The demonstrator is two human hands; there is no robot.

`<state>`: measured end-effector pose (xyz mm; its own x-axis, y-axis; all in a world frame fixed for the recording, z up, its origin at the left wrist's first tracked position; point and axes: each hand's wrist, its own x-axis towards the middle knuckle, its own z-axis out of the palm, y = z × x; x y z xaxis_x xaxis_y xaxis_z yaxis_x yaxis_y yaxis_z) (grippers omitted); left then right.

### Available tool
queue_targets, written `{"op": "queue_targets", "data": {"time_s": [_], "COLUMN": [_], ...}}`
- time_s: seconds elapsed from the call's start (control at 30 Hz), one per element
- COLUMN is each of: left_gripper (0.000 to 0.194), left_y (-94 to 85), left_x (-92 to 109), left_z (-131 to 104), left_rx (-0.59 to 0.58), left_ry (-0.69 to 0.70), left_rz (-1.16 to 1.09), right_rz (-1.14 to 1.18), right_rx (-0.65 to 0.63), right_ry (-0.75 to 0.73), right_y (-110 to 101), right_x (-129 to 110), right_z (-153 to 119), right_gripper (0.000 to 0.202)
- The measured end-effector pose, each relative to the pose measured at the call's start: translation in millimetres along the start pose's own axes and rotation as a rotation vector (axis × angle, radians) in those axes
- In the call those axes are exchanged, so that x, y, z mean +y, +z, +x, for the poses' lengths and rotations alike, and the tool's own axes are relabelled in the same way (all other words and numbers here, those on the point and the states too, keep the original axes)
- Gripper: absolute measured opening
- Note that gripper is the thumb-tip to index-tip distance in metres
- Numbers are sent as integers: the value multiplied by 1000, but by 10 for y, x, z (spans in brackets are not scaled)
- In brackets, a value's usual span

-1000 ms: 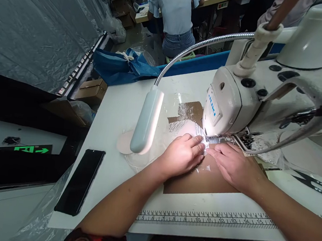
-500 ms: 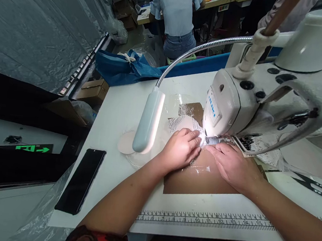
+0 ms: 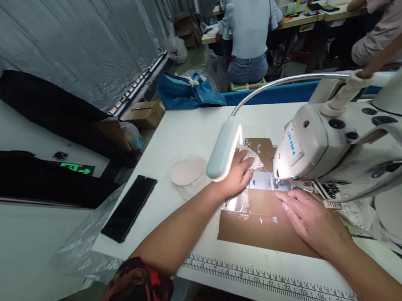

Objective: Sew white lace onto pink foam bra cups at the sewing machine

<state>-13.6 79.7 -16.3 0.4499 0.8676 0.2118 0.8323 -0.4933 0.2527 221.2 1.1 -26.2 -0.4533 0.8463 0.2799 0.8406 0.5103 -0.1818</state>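
Note:
My left hand (image 3: pixel 237 176) is closed on a piece of white lace fabric (image 3: pixel 255 159), to the left of the needle area and partly under the lamp head. A thin thread seems to run from the fabric toward the needle. My right hand (image 3: pixel 312 219) lies with its fingers stretched out, fingertips by the front edge of the metal needle plate (image 3: pixel 263 181). Nothing shows in it. Above stands the white sewing machine (image 3: pixel 305 137), its presser foot close to the right fingertips. Brown board (image 3: pixel 267 231) with clear tape surrounds the plate.
A lit lamp (image 3: pixel 222 150) on a bendable neck hangs over my left hand. Round pale fabric pieces (image 3: pixel 185 172) and a phone (image 3: pixel 129 208) lie at left. A printed ruler (image 3: pixel 273 282) runs along the front edge. More lace (image 3: pixel 358 212) is at right. A person (image 3: pixel 251 31) sits beyond.
My left hand has drawn the lace fabric leftward, away from the needle, baring the metal plate. My right hand stays by the plate's front edge. The view has shifted, too.

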Motion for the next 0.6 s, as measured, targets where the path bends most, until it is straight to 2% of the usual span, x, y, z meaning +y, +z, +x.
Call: {"op": "queue_targets", "data": {"time_s": [0.1, 0.17, 0.23, 0.33, 0.37, 0.43, 0.53, 0.6], "left_gripper": [45, 60, 67, 52, 47, 36, 17, 14], "left_y": [-80, -234, -455, -777, -851, -941, -1011, -1097], "left_x": [-86, -173, -286, -486, -550, -648, -678, -616], "left_z": [-66, -140, -242, -447, -530, -721, -1058, -1288], "left_rx": [-28, -25, -3, -15, -45, -96, -149, -163], "left_ry": [-109, -176, -256, -501, -615, -724, -742, -709], "left_rz": [8, -5, 8, 159, 218, 238, 204, 131], "right_rz": [12, 23, 42, 72, 80, 91, 100, 100], "right_rx": [11, 3, -11, -27, -31, -36, -34, -30], "right_ry": [-7, -20, -27, -28, -27, -27, -29, -23], "right_y": [72, 111, 127, 113, 104, 87, 70, 59], "right_x": [51, 81, 101, 113, 115, 117, 116, 107], "right_z": [-47, -62, -66, -60, -56, -49, -42, -37], "right_gripper": [36, 38, 39, 40, 40, 40, 39, 39]}}
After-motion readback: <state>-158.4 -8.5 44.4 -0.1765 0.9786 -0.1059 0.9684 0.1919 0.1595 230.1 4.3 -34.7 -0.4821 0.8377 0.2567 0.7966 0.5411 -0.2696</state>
